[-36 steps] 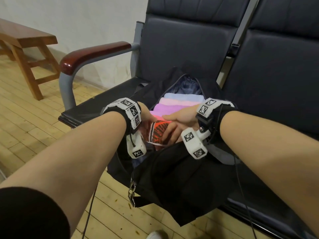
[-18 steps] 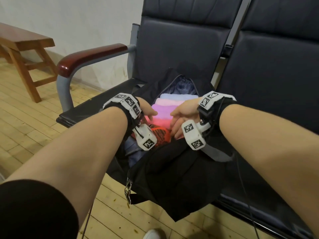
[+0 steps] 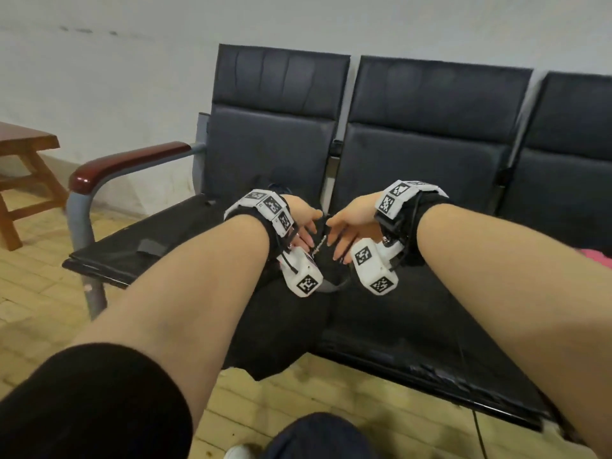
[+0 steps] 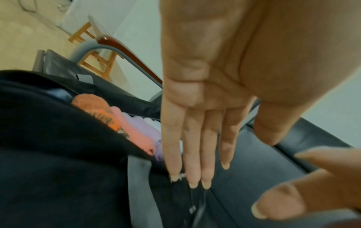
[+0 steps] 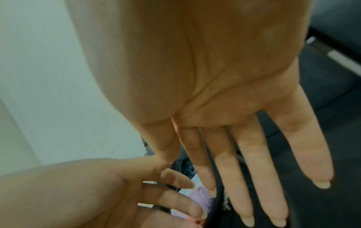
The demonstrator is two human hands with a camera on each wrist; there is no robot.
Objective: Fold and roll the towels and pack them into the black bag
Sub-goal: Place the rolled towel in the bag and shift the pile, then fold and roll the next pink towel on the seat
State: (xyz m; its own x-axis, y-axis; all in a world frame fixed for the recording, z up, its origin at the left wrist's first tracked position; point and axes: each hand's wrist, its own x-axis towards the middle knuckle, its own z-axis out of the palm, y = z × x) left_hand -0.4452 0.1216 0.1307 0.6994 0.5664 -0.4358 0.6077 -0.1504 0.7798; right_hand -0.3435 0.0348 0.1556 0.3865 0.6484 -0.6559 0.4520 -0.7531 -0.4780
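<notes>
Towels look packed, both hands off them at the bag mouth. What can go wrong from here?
1. The black fabric bag is open with the orange rolled towel and pink rolled towel near its mouth; zipping may snag them.
2. The bag's front hangs past the black seat edge; it may slide off.
3. Left hand and right hand are both open, so nothing steadies it.

Bag [image 3: 288,319] at frame centre, on the bench seat [image 3: 132,246]. Rolled towels [image 4: 134,131] inside the bag, side by side. Left hand [image 3: 303,223] and right hand [image 3: 351,223] above the bag, close together. Armrest [image 3: 129,164] centre left; stool [image 3: 23,167] at left edge.
</notes>
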